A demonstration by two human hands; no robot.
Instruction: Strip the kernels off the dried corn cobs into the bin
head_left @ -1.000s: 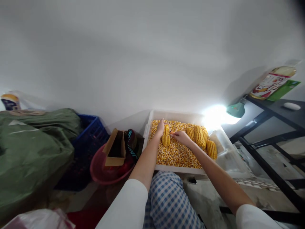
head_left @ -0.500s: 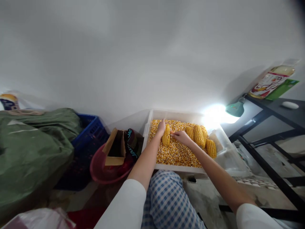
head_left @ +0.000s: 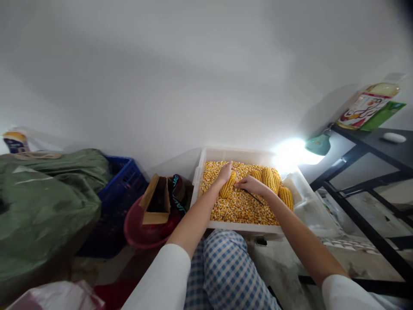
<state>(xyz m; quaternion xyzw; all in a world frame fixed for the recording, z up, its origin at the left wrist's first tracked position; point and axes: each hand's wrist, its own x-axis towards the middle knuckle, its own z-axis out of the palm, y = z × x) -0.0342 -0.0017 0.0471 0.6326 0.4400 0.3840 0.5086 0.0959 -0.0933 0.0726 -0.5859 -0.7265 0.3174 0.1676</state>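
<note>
My left hand (head_left: 225,173) is closed around the upper end of a yellow corn cob (head_left: 228,186), which tilts over a bed of loose corn kernels (head_left: 222,211). Close on the cob's right side, my right hand (head_left: 251,185) has its fingers pinched together near the kernels on the cob. A thin dark rod (head_left: 254,198) sticks out from under this hand toward the lower right; its other end is hidden in the fingers, so its kind does not show. Several whole corn cobs (head_left: 270,178) lie on the kernels at the right of the white plastic bin (head_left: 245,226).
A lit green lamp (head_left: 318,144) hangs at the bin's back right, beside a dark metal rack (head_left: 364,142) bearing a bottle (head_left: 371,105). To the left are a red basin (head_left: 135,232) with a cardboard box (head_left: 156,218), and a blue crate (head_left: 124,185) under green cloth (head_left: 58,193).
The cob has gone from nearly upright to tilted, its top leaning right. My left hand has shifted right with it. My right hand has moved slightly right, and the dark rod now shows beneath it.
</note>
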